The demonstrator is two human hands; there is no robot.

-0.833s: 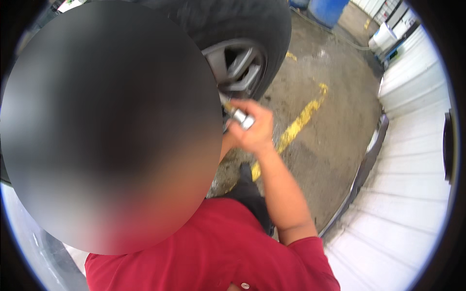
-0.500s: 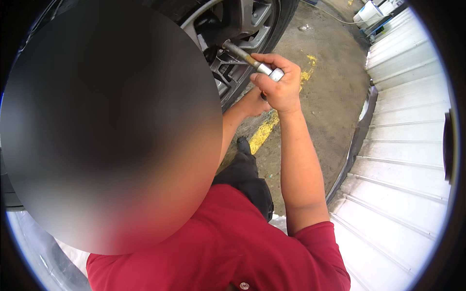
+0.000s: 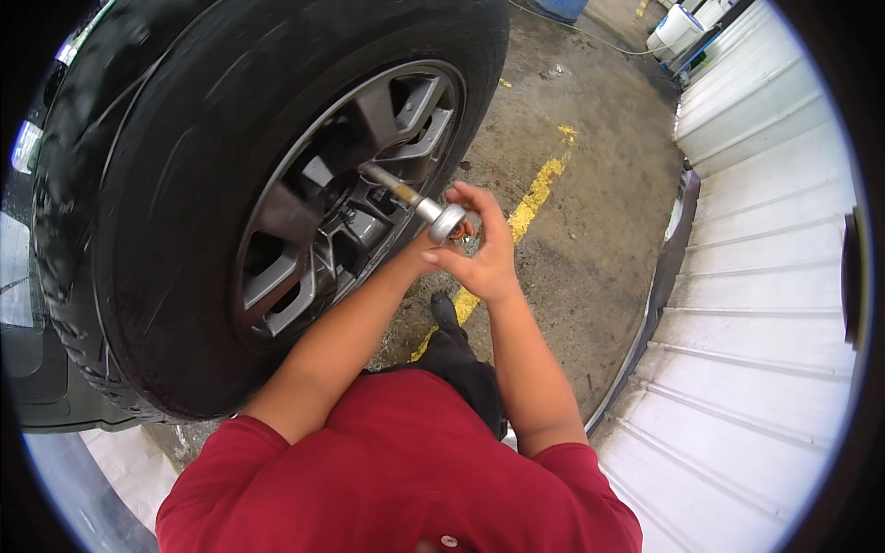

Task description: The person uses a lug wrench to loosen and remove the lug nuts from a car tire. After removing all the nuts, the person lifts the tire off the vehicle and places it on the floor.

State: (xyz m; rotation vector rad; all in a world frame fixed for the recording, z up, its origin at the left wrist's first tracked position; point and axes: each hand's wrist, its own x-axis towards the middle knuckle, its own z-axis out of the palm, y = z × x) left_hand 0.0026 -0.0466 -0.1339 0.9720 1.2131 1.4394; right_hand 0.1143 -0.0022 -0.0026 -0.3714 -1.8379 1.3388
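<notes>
A metal socket wrench with a long round extension points into the grey spoked rim of a big black tyre. Its far end is among the spokes near the hub; what it meets there is too dark to make out. Around the wrench's round head, the fingers and thumb of my right hand are spread apart, not closed on it. My left forearm reaches up along the tyre's lower right side. Behind the wrench head and my right hand, my left hand is mostly hidden, so its grip does not show.
White corrugated wall panels run down the right side. A worn yellow line crosses the stained concrete floor. Far back stand a white bucket and a blue container, with a thin hose on the floor.
My right hand has loosened from around the wrench's end, its fingers now apart. The view has shifted, so the wheel and my left forearm show more fully.
</notes>
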